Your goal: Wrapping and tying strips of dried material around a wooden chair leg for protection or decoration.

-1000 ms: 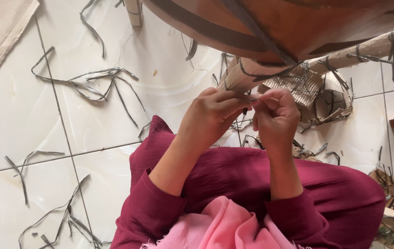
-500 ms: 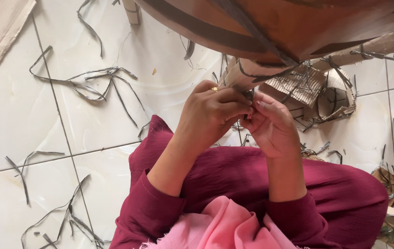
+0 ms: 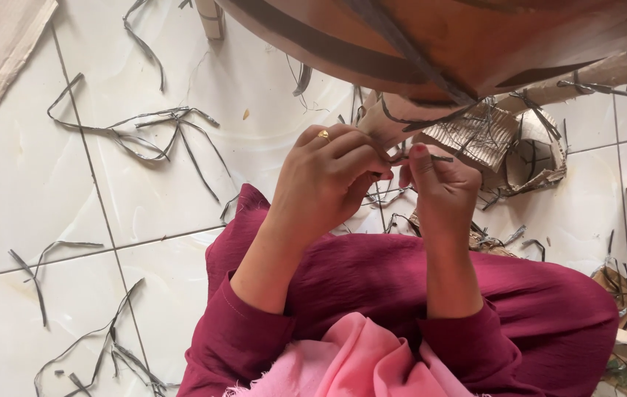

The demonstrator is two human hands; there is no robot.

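- Grey strip [image 3: 401, 156] sits pinched between both my raised hands.
- Left hand [image 3: 328, 176] curls, fingertips clamped on it.
- Right hand [image 3: 442, 187] grips its other end, thumb up.

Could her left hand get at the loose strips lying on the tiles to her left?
Probably yes: the left hand is busy pinching a strip with the right hand, but only bare tile separates it from the loose strips.

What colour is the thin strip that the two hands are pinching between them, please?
The thin strip is dark grey; the head view shows it best.
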